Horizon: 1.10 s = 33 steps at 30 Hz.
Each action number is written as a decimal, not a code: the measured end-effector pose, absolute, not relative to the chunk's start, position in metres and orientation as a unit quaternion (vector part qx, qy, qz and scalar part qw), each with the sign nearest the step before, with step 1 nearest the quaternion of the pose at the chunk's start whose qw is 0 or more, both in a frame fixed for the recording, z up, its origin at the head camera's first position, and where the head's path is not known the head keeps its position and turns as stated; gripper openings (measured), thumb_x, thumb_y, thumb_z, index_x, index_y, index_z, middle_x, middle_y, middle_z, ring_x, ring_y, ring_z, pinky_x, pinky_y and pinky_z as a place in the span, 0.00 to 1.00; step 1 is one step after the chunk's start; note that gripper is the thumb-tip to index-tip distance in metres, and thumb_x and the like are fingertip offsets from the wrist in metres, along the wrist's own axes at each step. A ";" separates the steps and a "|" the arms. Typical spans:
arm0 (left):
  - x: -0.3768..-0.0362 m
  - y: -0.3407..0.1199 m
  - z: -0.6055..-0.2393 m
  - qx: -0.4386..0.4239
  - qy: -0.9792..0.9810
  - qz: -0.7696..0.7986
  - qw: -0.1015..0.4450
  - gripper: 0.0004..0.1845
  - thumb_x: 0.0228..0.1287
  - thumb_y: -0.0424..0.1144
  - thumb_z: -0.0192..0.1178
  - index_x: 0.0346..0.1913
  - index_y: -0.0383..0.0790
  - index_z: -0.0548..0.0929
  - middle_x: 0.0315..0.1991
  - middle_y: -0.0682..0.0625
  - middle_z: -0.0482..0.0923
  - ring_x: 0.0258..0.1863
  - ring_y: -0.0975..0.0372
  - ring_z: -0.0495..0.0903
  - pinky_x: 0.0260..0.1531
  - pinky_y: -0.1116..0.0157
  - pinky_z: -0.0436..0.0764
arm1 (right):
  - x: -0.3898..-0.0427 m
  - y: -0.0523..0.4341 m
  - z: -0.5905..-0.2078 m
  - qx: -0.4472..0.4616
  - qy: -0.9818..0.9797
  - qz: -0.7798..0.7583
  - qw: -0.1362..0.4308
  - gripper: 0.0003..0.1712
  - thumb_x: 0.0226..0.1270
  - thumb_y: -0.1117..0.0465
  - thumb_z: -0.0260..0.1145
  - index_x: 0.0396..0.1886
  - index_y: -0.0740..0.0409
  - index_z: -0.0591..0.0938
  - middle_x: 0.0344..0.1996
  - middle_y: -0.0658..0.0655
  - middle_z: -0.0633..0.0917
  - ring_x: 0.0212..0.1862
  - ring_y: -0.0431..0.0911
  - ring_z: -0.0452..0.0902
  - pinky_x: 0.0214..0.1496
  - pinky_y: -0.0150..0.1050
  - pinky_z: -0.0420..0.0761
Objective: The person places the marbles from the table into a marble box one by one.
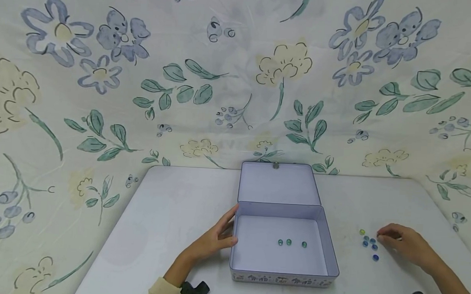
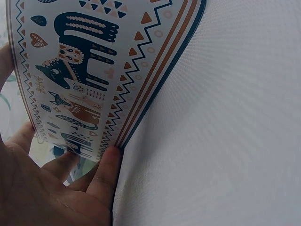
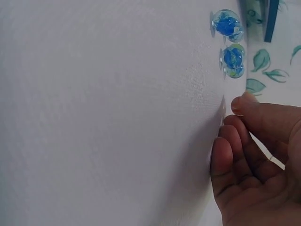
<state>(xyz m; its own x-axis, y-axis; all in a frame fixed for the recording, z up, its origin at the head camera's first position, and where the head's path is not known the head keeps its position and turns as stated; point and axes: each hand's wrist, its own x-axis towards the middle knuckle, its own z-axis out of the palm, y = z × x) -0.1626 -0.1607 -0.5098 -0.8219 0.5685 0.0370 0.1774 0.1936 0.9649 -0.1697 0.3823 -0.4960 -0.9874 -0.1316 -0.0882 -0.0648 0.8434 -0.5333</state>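
A lidded tin box (image 1: 283,278) stands on the table with its lid (image 1: 279,182) raised at the back. Three green glass marbles (image 1: 288,242) lie on its floor. My left hand (image 1: 210,240) rests against the box's left wall, fingers spread along the patterned side (image 2: 80,70). To the right of the box, several blue glass marbles (image 1: 374,247) and a yellow-green marble (image 1: 362,232) lie in a loose group. Beside them my right hand (image 1: 408,245) reaches down, thumb and forefinger tips (image 3: 238,106) close together at the tabletop; I cannot tell whether they pinch a marble.
The white table (image 1: 168,205) carries the box near its middle. A floral cloth (image 1: 238,89) hangs behind it and down at the sides. Black wrist devices (image 1: 194,291) sit on both wrists, near the table's front.
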 end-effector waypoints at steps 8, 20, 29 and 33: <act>-0.162 -0.161 -0.509 0.249 0.754 0.585 0.167 0.46 0.72 0.43 0.58 0.81 0.61 0.40 0.82 0.45 0.32 0.78 0.34 0.43 0.73 0.38 0.60 | -0.171 0.385 -0.496 -0.036 0.955 -0.287 0.059 0.13 0.72 0.56 0.65 0.47 0.61 0.83 0.43 0.57 0.87 0.43 0.46 0.81 0.33 0.29 0.79; -0.163 -0.160 -0.511 0.254 0.750 0.587 0.166 0.46 0.72 0.44 0.59 0.81 0.60 0.40 0.82 0.45 0.31 0.78 0.34 0.43 0.73 0.38 0.60 | -0.171 0.389 -0.496 -0.032 0.952 -0.296 0.074 0.17 0.71 0.54 0.65 0.51 0.62 0.83 0.45 0.59 0.87 0.39 0.38 0.80 0.32 0.30 0.81; -0.163 -0.160 -0.510 0.250 0.754 0.584 0.168 0.46 0.72 0.43 0.58 0.81 0.60 0.40 0.83 0.46 0.32 0.79 0.35 0.42 0.73 0.39 0.61 | -0.171 0.388 -0.491 -0.046 0.950 -0.300 0.071 0.16 0.72 0.56 0.64 0.51 0.62 0.84 0.46 0.58 0.88 0.37 0.32 0.78 0.34 0.29 0.81; -0.163 -0.160 -0.510 0.249 0.754 0.584 0.168 0.45 0.72 0.44 0.58 0.81 0.61 0.40 0.83 0.46 0.32 0.79 0.35 0.42 0.73 0.39 0.61 | -0.169 0.386 -0.487 -0.054 0.949 -0.306 0.059 0.15 0.72 0.57 0.64 0.50 0.62 0.83 0.45 0.59 0.87 0.36 0.28 0.77 0.34 0.29 0.82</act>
<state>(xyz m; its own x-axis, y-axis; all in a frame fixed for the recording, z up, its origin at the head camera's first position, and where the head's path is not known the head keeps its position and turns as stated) -0.1628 -0.1604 -0.5096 -0.8192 0.5723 0.0368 0.1787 0.1937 0.9647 -0.1692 0.3859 -0.4871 -0.9872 -0.1379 -0.0796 -0.0655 0.8073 -0.5865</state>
